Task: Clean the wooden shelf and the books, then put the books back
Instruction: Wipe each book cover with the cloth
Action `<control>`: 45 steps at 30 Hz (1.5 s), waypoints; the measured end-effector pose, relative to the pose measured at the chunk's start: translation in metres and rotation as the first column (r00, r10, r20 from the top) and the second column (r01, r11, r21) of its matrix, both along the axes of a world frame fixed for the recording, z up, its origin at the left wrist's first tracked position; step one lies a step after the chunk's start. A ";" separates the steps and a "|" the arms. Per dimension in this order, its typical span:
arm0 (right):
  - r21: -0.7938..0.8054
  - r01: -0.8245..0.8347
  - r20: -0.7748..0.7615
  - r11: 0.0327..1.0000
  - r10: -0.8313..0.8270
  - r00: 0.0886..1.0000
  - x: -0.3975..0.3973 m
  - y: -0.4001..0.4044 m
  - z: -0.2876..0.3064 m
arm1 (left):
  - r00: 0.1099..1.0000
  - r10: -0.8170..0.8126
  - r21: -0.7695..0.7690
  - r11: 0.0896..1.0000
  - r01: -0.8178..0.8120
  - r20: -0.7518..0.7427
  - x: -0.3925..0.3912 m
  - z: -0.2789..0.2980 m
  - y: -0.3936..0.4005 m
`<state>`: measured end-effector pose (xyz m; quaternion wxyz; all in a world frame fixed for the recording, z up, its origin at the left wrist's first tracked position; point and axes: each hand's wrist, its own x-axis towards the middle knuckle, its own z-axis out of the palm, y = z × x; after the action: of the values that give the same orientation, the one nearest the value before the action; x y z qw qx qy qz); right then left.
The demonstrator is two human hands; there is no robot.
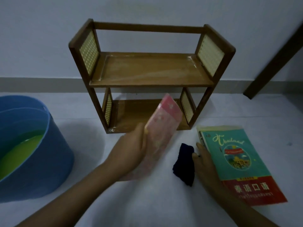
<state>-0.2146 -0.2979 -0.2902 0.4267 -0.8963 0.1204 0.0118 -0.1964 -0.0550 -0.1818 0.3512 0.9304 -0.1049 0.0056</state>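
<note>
**Returning pink book to shelf**

Beside bucket, left hand gripping pink book before empty shelf; best keeping spine upright. Right hand lying relaxed on teal book, touching cloth.

shelf: glossy wood | book: worn paper | bucket: smooth plastic | rag: dark cloth

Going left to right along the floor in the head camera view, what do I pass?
Blue bucket → left hand holding the pink book → dark cloth → right hand → teal and red book.
</note>
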 end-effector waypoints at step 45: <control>-0.578 -0.471 -0.194 0.667 0.448 0.873 0.018 0.131 -0.043 | 0.923 -0.122 0.459 0.839 0.292 -0.364 -0.015 -0.159 0.097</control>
<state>-0.1968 -0.1671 -0.3327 0.0963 -0.9853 -0.1043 0.0954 -0.2115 0.0419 -0.3411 0.1061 0.9607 -0.1454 -0.2115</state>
